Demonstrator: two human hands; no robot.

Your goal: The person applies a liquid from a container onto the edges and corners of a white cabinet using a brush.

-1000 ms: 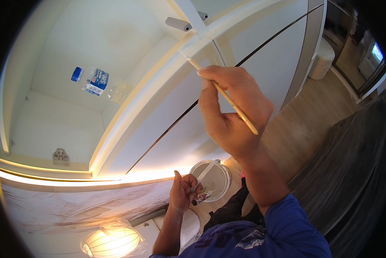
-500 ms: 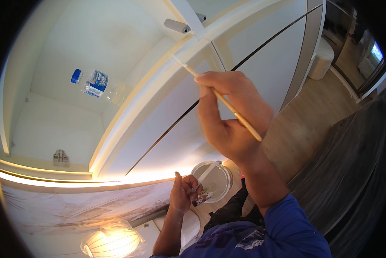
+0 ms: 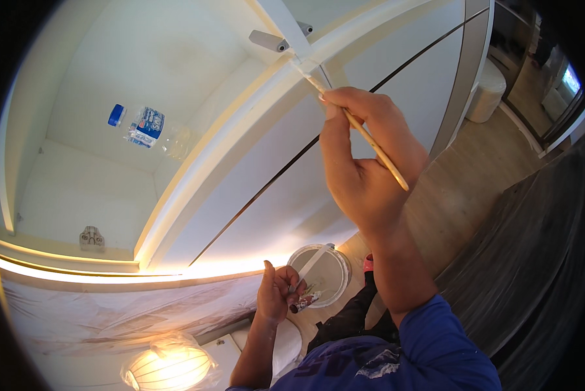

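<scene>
Between the thumb and fingers of my right hand is a thin paintbrush with a wooden handle. Its pale tip meets the white front edge of the cabinet, close to where a divider joins it. Lower down, my left hand has its thumb raised and its fingers curled round the end of a white strip-like handle. That handle runs to the rim of a round bucket holding something greyish. Beside those fingers shows a paint-smeared, dark reddish handle-like piece; whether I grip it I cannot tell.
Inside the cabinet lies a clear plastic bottle with a blue cap. Metal hinges stick out near the divider. A glowing lamp under plastic stands low left, near plastic sheeting. A dark streaked surface lies at right.
My right hand has moved up and to the right with the paintbrush, whose tip is now closer to the divider. My left hand and the bucket have stayed nearly still.
</scene>
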